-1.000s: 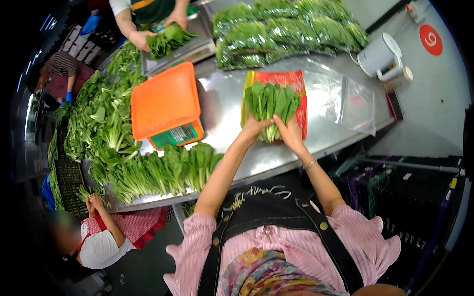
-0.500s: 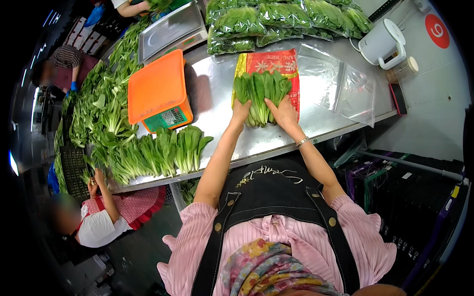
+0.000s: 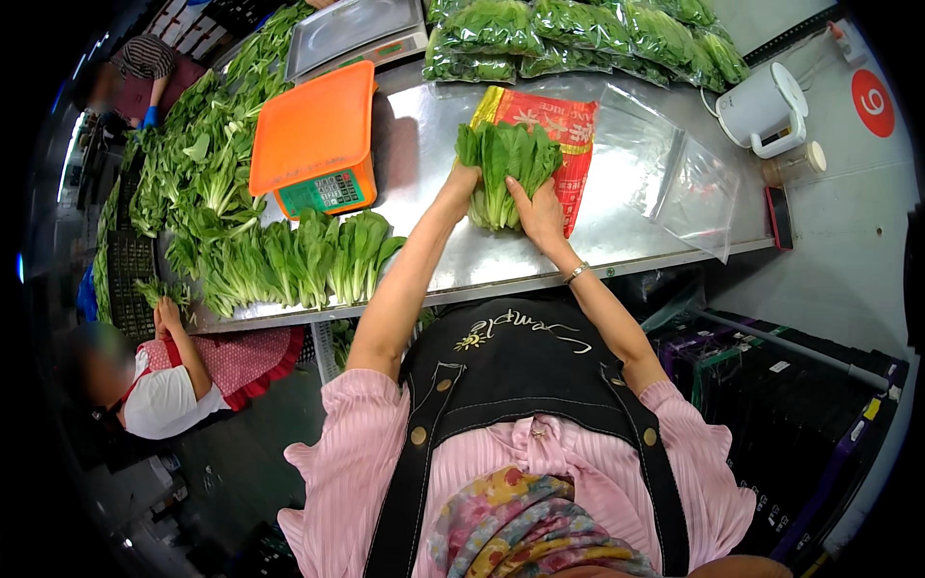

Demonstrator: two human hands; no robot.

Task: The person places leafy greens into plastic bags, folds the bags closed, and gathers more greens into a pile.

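Observation:
Between my hands is a bunch of leafy greens (image 3: pixel 509 159), its leaves pointing away from me and its pale stems toward me. My left hand (image 3: pixel 462 183) wraps its left side, fingers partly hidden by leaves. On the right, my right hand (image 3: pixel 540 214) grips the bunch, thumb laid across the stems. Beneath and to the right lies a flat red and yellow printed bag (image 3: pixel 578 154) on the metal table (image 3: pixel 424 231). Left of my hands, a row of more leafy greens (image 3: pixel 289 265) runs along the near edge.
An orange scale (image 3: pixel 313 125) stands left, beside heaped greens (image 3: pixel 193 173); a metal-tray scale (image 3: pixel 352 29) is behind. Bagged greens (image 3: pixel 578 34) are stacked at the back. Clear bags (image 3: pixel 696 193), a white kettle (image 3: pixel 756 111), jar (image 3: pixel 795 166) and phone (image 3: pixel 779 217) lie right. Co-workers are at left.
My hands and the bunch have shifted left relative to the red and yellow bag, showing more of its right side. The bunch is gathered more tightly. The head view has moved slightly.

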